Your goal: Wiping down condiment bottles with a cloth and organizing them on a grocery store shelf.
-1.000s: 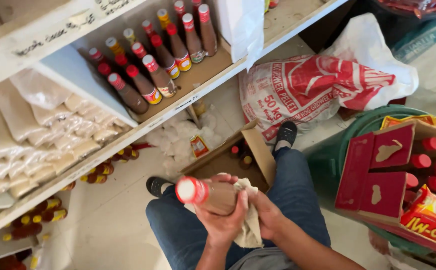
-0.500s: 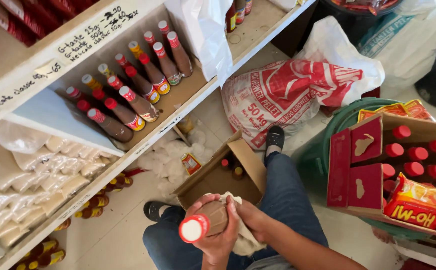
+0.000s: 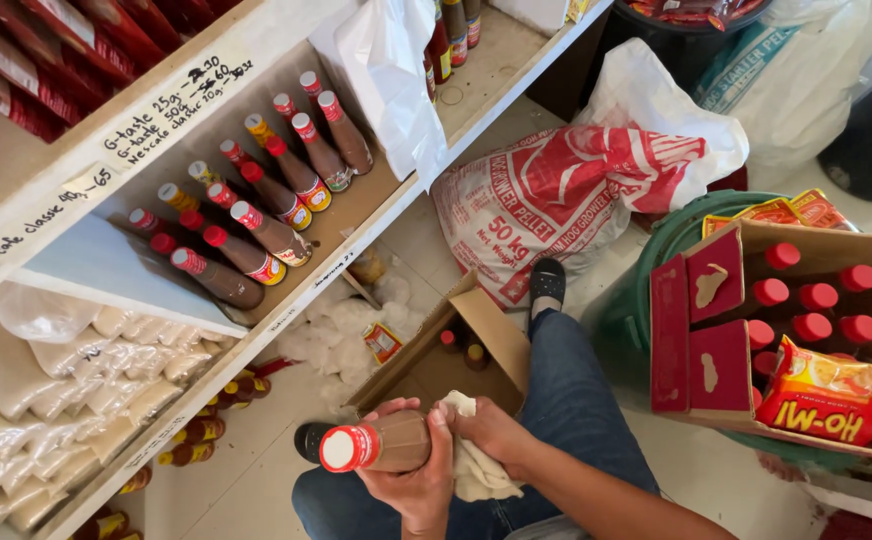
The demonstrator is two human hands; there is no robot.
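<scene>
- Head view, edges and room: a white shelf edge (image 3: 286, 300) runs on a slant from lower left to upper right, just left of the person's knees. On the shelf board above it lie rows of red-capped sauce bottles (image 3: 256, 215).
- Bare floor shows between the shelf and the legs, narrowed by an open cardboard box (image 3: 436, 360) on the floor ahead of the knee.
- To the right, a red carton of red-capped bottles (image 3: 786, 320) sits on a green tub (image 3: 636, 310); a printed feed sack (image 3: 556, 200) lies beyond the foot.
- Hands: the left hand (image 3: 416, 480) is wrapped closed around a brown bottle with a red cap (image 3: 376, 447), held level over the lap, cap pointing left.
- The right hand (image 3: 491, 435) is curled shut on a white cloth (image 3: 471, 470), pressing it against the bottle's far end.
</scene>
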